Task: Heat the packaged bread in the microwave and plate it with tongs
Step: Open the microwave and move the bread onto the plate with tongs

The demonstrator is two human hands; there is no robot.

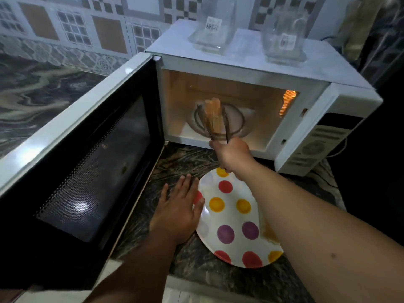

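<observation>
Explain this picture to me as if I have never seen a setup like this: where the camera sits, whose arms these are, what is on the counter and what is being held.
There is no robot here. The single picture comes from a wide-angle camera worn on a person's head, looking forward and down, so both arms are that person's own. The right hand grips a pair of tongs that reach into the lit microwave, whose door stands wide open. The tongs clasp the bread above the turntable. The left hand lies flat with straight fingers on the marble counter, its fingertips at the edge of a spotted plate that waits empty in front of the oven. Two clear glass jars stand on top of the microwave.
</observation>
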